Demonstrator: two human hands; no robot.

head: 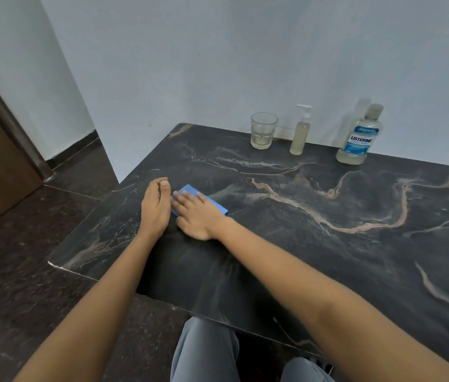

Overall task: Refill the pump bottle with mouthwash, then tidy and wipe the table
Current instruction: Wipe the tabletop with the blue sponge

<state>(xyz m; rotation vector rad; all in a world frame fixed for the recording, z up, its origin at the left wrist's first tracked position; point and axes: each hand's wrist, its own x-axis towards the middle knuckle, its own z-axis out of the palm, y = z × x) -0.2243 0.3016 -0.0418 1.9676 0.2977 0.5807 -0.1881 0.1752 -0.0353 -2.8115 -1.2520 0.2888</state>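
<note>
Right hand [198,216] fingers flat, pressing blue cloth [212,201] | left hand [155,205] fingers loosely curled, empty, on table [328,244]

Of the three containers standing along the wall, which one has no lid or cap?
The clear drinking glass, leftmost; the slim pump bottle and labelled mouthwash bottle are both capped.

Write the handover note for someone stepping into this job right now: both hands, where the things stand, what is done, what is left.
Right hand: flat on the blue cloth, near the table's left edge.
Left hand: empty, open beside the cloth.
Glass, pump bottle and mouthwash bottle: upright in a row by the wall; pump fitted, cap on.
Done, apparently: refill and tidying.
Left: wiping; how much is wiped cannot be told.
</note>
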